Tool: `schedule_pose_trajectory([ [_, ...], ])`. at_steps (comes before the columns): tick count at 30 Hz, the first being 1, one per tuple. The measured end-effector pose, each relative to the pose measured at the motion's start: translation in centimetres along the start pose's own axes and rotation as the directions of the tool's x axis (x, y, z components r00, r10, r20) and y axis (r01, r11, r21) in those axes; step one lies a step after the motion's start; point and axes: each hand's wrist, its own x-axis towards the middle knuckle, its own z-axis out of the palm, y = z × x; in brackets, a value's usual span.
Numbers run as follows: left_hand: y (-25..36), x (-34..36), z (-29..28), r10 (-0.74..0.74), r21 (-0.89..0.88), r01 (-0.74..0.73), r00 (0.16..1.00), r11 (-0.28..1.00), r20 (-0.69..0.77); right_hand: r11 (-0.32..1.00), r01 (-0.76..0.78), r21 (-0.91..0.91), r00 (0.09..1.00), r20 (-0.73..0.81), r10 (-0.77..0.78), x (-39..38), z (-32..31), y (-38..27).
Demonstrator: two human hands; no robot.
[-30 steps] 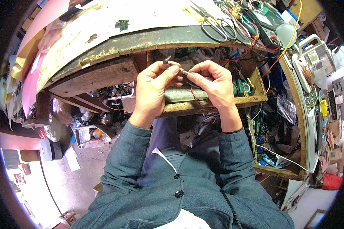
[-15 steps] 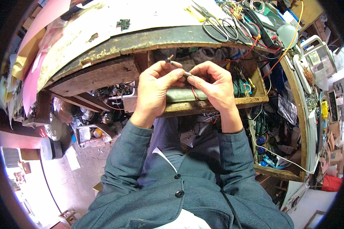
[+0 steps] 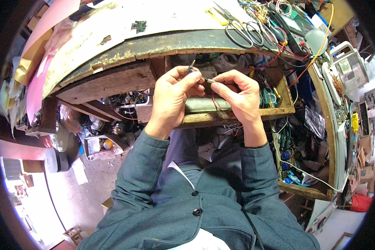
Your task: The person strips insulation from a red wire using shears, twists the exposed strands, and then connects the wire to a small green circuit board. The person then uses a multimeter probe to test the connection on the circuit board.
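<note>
Both hands are raised over the open wooden drawer, pinching small parts. In my left hand [image 3: 168,102] is a slim dark plug [image 3: 191,66] with a metal tip pointing up, partly hidden by thumb and fingers. My right hand [image 3: 245,104] grips a short silvery barrel [image 3: 210,81] between thumb and forefinger; a thin dark piece seems to link it to the plug. A red wire [image 3: 216,104] hangs below, over a long pale metal item [image 3: 198,105] in the drawer.
On the white-covered worktop [image 3: 96,31] lie a small circuit board [image 3: 139,26], black-handled scissors [image 3: 243,35] and tangled leads beside a meter [image 3: 291,23]. A cluttered wooden compartment [image 3: 329,166] runs down the right. A box of junk [image 3: 106,146] is on the floor at left.
Both hands have shifted slightly right in the picture, as has the bench. The plug's tip stands more upright, and the barrel in my right fingers is a little farther from my left thumb.
</note>
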Motion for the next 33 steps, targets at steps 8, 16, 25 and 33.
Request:
schedule_pose_trajectory([
  [8,0.06,-0.2,-0.22,0.004,-0.044,-0.002,0.999,0.999,0.036,0.998,0.059,-0.016,0.995,-0.08,-0.06,-0.18,0.05,-0.22],
  [16,0.05,-0.27,-0.26,0.012,-0.036,-0.011,0.999,0.999,0.041,0.999,0.026,-0.028,0.998,-0.06,-0.028,-0.28,-0.15,-0.67],
  [25,0.05,-0.35,-0.19,0.014,0.003,-0.014,1.0,1.0,0.013,0.997,0.049,-0.057,0.997,-0.052,-0.052,-0.15,-0.14,-0.36],
  [33,0.17,-0.46,0.07,0.015,0.055,-0.017,0.999,0.998,0.034,0.997,0.074,-0.014,0.995,-0.059,-0.075,0.09,-0.29,0.24],
])
